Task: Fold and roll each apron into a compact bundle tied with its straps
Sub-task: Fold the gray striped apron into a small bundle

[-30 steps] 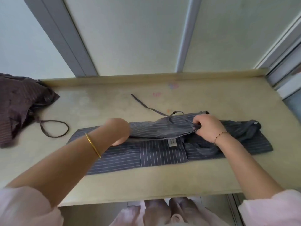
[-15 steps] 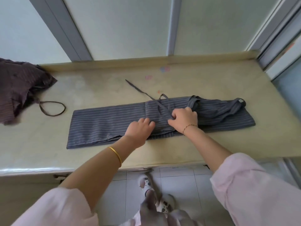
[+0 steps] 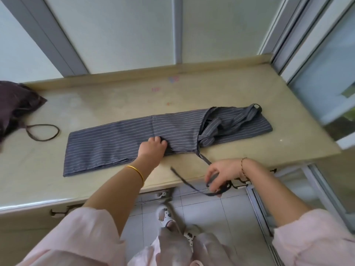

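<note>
Across the counter (image 3: pixel 230 89), mid-depth: grey striped apron (image 3: pixel 115 143) folded into a long strip running left to right, neck loop and ties heaped on its right end. Left hand (image 3: pixel 152 148) on the strip's near edge, fingers curled into the cloth. Right hand (image 3: pixel 221 173) past the counter's near edge, fingers closed round the strap (image 3: pixel 204 158) trailing from the apron. Brown apron (image 3: pixel 17 104) bunched far left.

Apron (image 3: pixel 115 143): grey pinstriped woven cloth, matt, softly creased. Strap (image 3: pixel 204 160): flat tape of same cloth, limp. Bench (image 3: pixel 96 104): beige, hard, smooth, faint sheen at front edge. Brown heap (image 3: pixel 15 106): striped cloth, matt, crumpled. Bangle (image 3: pixel 137 172): gold-coloured metal, glossy. Floor (image 3: pixel 211 214): pale glossy tiles. Sleeve (image 3: pixel 86 237): pink cloth, soft, matt.
</note>
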`<state>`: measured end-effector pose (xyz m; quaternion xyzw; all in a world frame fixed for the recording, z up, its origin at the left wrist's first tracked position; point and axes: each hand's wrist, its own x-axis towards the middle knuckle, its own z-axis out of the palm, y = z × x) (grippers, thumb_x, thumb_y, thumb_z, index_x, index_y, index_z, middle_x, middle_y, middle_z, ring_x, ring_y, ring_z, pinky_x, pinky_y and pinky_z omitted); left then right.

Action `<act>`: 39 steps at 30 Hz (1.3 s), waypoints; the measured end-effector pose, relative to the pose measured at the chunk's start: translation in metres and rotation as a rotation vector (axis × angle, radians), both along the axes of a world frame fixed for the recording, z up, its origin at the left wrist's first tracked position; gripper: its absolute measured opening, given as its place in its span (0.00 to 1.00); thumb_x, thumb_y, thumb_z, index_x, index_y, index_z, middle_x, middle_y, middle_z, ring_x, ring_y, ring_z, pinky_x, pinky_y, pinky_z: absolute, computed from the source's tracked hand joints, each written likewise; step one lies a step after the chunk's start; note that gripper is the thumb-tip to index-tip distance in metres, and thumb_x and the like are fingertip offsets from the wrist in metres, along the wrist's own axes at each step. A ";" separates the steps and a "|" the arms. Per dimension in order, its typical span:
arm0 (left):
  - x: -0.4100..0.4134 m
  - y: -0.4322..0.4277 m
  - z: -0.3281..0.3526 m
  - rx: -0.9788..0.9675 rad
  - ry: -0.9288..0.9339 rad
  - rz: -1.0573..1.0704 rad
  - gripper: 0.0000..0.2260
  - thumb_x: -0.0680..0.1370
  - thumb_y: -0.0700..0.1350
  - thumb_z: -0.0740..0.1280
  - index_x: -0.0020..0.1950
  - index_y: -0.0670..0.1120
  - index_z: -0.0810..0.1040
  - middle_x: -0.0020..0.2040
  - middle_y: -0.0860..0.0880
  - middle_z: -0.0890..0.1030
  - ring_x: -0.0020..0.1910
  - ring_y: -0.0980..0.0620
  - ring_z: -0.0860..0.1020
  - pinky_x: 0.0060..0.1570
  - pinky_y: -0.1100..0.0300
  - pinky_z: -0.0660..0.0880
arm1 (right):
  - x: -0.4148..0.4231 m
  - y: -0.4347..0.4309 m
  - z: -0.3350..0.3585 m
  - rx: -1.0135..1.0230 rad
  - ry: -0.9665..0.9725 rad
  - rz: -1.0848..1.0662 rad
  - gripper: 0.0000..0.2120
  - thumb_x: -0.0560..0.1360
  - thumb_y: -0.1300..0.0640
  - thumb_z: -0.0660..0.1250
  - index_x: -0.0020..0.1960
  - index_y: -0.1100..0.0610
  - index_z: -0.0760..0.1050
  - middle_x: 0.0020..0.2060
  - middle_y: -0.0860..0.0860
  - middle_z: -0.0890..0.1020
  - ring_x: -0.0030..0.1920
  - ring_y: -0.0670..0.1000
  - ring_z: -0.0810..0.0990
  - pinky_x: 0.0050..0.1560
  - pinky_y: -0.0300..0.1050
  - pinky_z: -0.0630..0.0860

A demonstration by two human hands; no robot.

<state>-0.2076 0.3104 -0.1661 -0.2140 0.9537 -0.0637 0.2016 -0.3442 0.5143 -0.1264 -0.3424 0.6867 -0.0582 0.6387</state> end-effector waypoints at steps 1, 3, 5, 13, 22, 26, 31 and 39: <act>0.000 0.000 0.001 -0.004 -0.012 -0.005 0.26 0.76 0.39 0.66 0.72 0.45 0.60 0.67 0.43 0.66 0.64 0.43 0.69 0.54 0.52 0.75 | 0.000 0.006 -0.001 0.061 -0.041 0.028 0.19 0.72 0.54 0.72 0.61 0.56 0.72 0.55 0.57 0.81 0.48 0.54 0.82 0.55 0.51 0.78; -0.001 -0.001 0.002 -0.001 -0.010 0.009 0.24 0.76 0.39 0.66 0.71 0.45 0.62 0.66 0.43 0.68 0.63 0.43 0.70 0.53 0.53 0.75 | -0.001 0.013 -0.001 0.166 -0.102 0.088 0.24 0.72 0.50 0.72 0.66 0.53 0.70 0.54 0.47 0.79 0.53 0.51 0.81 0.56 0.52 0.77; -0.003 0.001 0.003 0.016 0.055 0.008 0.23 0.76 0.40 0.65 0.69 0.45 0.63 0.64 0.44 0.69 0.61 0.44 0.71 0.49 0.54 0.74 | -0.002 0.019 0.002 0.208 -0.108 0.108 0.24 0.73 0.50 0.71 0.67 0.53 0.70 0.55 0.45 0.78 0.58 0.51 0.79 0.57 0.56 0.77; -0.024 0.023 0.004 0.004 0.360 -0.301 0.17 0.77 0.38 0.61 0.65 0.46 0.64 0.59 0.46 0.71 0.55 0.47 0.71 0.46 0.58 0.71 | -0.027 -0.022 0.000 -0.305 0.267 -0.870 0.16 0.80 0.51 0.59 0.59 0.63 0.71 0.46 0.58 0.81 0.40 0.53 0.81 0.41 0.45 0.79; -0.036 0.018 0.024 0.449 0.637 0.103 0.04 0.77 0.39 0.57 0.45 0.46 0.62 0.44 0.48 0.68 0.40 0.48 0.68 0.35 0.58 0.61 | -0.046 -0.089 -0.017 -0.388 0.263 -1.113 0.20 0.79 0.59 0.62 0.70 0.57 0.65 0.63 0.56 0.71 0.55 0.58 0.75 0.38 0.50 0.80; -0.035 0.010 0.021 0.494 0.760 0.098 0.07 0.77 0.38 0.59 0.45 0.44 0.61 0.43 0.47 0.66 0.35 0.48 0.65 0.31 0.55 0.62 | -0.048 -0.104 -0.024 -0.374 -0.123 -1.417 0.06 0.78 0.64 0.61 0.54 0.62 0.74 0.51 0.59 0.78 0.45 0.56 0.79 0.36 0.48 0.77; -0.036 -0.004 0.015 0.443 0.768 -0.086 0.05 0.76 0.43 0.57 0.46 0.41 0.65 0.49 0.43 0.69 0.34 0.45 0.68 0.26 0.53 0.67 | -0.045 -0.117 -0.022 -0.225 -0.501 -1.527 0.07 0.78 0.63 0.59 0.46 0.60 0.76 0.39 0.54 0.81 0.40 0.52 0.79 0.37 0.46 0.77; -0.051 -0.004 0.018 0.179 0.709 -0.280 0.30 0.62 0.38 0.74 0.63 0.43 0.70 0.53 0.42 0.76 0.45 0.42 0.77 0.30 0.55 0.75 | -0.045 -0.117 -0.025 -0.296 -0.334 -1.417 0.07 0.77 0.65 0.58 0.46 0.60 0.74 0.37 0.55 0.78 0.39 0.54 0.78 0.41 0.49 0.77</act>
